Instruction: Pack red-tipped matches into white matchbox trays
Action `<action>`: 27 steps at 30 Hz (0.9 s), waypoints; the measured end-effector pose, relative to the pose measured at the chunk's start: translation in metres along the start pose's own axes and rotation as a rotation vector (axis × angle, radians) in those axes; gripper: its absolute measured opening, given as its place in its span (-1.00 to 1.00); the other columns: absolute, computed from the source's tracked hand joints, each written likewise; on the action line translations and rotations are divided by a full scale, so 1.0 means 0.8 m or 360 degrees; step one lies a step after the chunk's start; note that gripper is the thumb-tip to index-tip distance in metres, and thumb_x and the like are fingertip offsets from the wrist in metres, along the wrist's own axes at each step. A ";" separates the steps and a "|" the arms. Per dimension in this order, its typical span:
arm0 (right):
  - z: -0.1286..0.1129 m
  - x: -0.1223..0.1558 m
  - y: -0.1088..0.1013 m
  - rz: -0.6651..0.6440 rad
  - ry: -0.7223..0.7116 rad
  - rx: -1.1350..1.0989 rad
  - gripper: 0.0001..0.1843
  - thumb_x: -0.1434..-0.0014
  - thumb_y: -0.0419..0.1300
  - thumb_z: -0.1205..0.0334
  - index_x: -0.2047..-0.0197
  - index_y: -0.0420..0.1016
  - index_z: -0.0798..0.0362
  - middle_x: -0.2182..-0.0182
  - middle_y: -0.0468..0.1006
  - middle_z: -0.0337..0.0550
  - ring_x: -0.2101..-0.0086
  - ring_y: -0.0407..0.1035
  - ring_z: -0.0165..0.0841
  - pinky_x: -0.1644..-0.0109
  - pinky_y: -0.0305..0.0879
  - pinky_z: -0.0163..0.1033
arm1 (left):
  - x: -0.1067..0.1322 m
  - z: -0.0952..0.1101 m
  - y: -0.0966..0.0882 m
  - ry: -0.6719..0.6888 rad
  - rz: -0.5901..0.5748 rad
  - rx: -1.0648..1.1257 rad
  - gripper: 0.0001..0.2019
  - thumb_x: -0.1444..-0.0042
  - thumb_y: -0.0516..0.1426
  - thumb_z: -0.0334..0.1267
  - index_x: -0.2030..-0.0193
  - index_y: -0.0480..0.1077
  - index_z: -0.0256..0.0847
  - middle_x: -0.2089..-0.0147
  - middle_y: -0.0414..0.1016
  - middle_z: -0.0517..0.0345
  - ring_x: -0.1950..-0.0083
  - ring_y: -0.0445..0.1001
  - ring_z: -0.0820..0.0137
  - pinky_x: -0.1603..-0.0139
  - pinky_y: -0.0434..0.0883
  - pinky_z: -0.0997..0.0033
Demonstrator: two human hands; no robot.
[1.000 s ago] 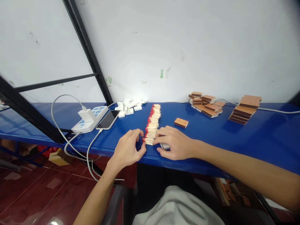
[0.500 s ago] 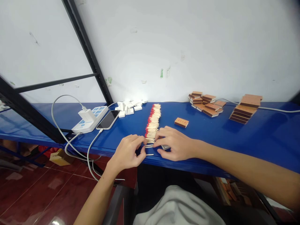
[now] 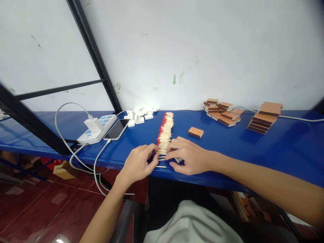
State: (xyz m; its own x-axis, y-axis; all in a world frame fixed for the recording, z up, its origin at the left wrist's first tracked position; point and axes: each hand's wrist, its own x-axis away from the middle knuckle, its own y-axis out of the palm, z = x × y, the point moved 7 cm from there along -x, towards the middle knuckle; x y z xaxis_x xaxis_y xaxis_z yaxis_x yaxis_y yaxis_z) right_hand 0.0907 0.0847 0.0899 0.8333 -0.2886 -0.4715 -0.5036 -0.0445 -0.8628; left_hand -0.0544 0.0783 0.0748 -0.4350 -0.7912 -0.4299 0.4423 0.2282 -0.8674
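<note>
Wooden matches with red heads lie side by side in a long row (image 3: 165, 131), heads to the left, running from the wall side toward the front edge. My left hand (image 3: 139, 162) is at the near end, thumb and forefinger closed around the heads of a few matches (image 3: 161, 158). One loose match (image 3: 161, 166) lies nearer the edge. My right hand (image 3: 189, 157) rests opposite, forefinger touching the plain match ends and thumb apart from it. Beneath its palm a small pale box (image 3: 178, 160) shows in part; the rest is hidden.
A single matchbox (image 3: 195, 132) lies behind my right hand. Matchboxes are piled (image 3: 221, 113) and stacked (image 3: 265, 118) at right. White box trays (image 3: 140, 116), a phone (image 3: 116, 129) and a power strip (image 3: 97, 129) with cables sit at left on the blue table (image 3: 291, 155).
My left thumb and forefinger have moved slightly right and closed onto the heads of the near matches. My right hand has barely moved.
</note>
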 end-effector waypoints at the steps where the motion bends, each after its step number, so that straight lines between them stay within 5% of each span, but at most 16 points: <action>1: -0.001 0.000 -0.001 0.0003 -0.0008 -0.0009 -0.82 -0.18 0.20 0.31 0.19 0.63 0.07 0.25 0.56 -0.09 0.28 0.38 -0.31 0.13 0.16 -0.15 | 0.001 0.000 -0.001 0.0008 0.0003 0.0025 -0.92 -0.29 0.04 -0.28 0.17 0.35 -0.15 0.42 0.37 0.26 0.38 0.36 0.38 0.32 0.19 0.39; 10: -0.021 -0.001 -0.002 -0.0046 -0.0208 -0.0008 -0.75 -0.28 0.14 0.34 0.13 0.65 0.01 0.14 0.59 -0.10 0.14 0.39 -0.29 -0.01 0.11 -0.09 | 0.006 -0.001 -0.004 0.0082 0.0002 0.0147 -0.82 -0.30 -0.05 -0.36 0.16 0.37 -0.15 0.33 0.47 0.21 0.32 0.41 0.35 0.21 0.24 0.35; 27: -0.017 -0.001 0.002 -0.0034 -0.0173 -0.0033 -0.81 -0.21 0.18 0.34 0.18 0.63 0.08 0.15 0.63 -0.08 0.04 0.38 -0.24 -0.06 0.20 -0.07 | 0.006 -0.001 -0.004 0.0121 0.0088 0.0042 -0.80 -0.30 -0.05 -0.37 0.19 0.39 -0.16 0.34 0.48 0.20 0.34 0.42 0.36 0.24 0.26 0.35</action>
State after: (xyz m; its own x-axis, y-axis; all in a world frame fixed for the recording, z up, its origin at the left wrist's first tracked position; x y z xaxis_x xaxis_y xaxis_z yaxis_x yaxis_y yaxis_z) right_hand 0.0864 0.0721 0.0914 0.8631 -0.1818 -0.4711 -0.4892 -0.0695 -0.8694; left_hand -0.0581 0.0744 0.0751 -0.4673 -0.7320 -0.4957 0.4873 0.2546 -0.8353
